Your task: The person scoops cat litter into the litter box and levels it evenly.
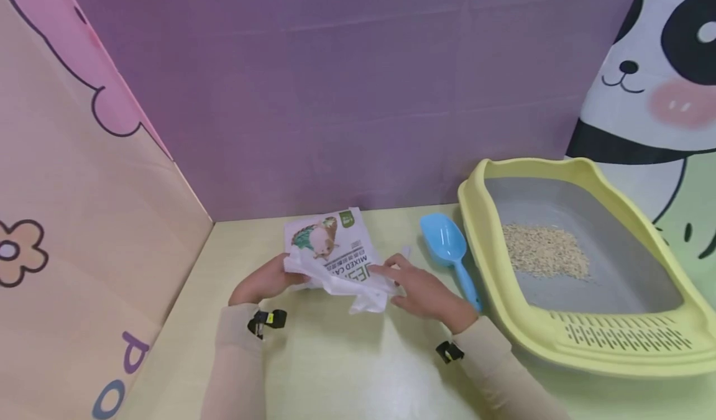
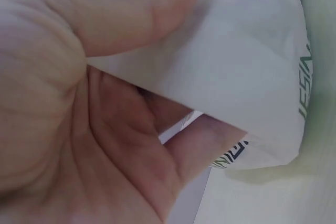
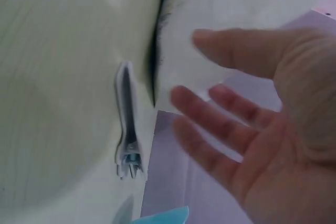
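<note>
while the left hand [image 1: 267,281] pinches the white litter bag [image 1: 335,255] lying on the table [image 1: 347,364] beside the blue scoop [image 1: 447,246], the right hand [image 1: 422,292] rests on it, fingers spread. with so light a grip the limp bag could slip or spill.

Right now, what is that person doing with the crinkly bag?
A person handles a white crumpled cat-litter bag on the pale yellow table. The left hand pinches the bag's edge between thumb and fingers; the right hand lies open at its other end. Beside them lie a blue plastic scoop and a yellow litter tray holding some litter.
</note>
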The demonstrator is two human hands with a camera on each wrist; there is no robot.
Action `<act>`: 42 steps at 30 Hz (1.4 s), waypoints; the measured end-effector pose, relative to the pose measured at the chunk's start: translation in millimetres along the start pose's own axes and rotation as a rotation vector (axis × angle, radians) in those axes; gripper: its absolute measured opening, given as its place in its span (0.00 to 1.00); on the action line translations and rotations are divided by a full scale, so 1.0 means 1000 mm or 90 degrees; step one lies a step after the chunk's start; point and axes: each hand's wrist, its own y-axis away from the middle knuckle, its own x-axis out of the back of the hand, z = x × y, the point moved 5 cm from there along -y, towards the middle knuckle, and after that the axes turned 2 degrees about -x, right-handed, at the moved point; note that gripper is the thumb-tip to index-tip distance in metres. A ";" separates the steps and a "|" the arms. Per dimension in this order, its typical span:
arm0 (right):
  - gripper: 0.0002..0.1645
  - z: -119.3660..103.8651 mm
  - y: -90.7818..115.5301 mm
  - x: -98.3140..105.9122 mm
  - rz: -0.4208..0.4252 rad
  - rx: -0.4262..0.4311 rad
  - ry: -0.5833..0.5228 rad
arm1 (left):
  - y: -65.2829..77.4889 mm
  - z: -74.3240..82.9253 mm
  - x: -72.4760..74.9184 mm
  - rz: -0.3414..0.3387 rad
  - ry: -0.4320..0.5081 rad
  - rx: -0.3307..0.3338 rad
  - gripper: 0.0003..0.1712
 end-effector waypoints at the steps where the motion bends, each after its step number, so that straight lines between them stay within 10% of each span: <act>1: 0.42 -0.001 -0.001 -0.001 0.015 0.005 0.020 | 0.000 -0.001 0.000 -0.001 0.002 0.001 0.24; 16: 0.19 0.007 -0.012 -0.013 0.119 0.074 0.104 | -0.001 -0.009 0.000 0.012 0.024 0.031 0.26; 29: 0.04 0.015 -0.014 -0.005 0.115 0.016 0.175 | -0.002 -0.015 0.004 0.076 -0.030 0.077 0.17; 42: 0.07 0.020 -0.010 0.015 0.103 -0.020 -0.046 | -0.014 -0.009 -0.001 0.142 -0.101 0.016 0.17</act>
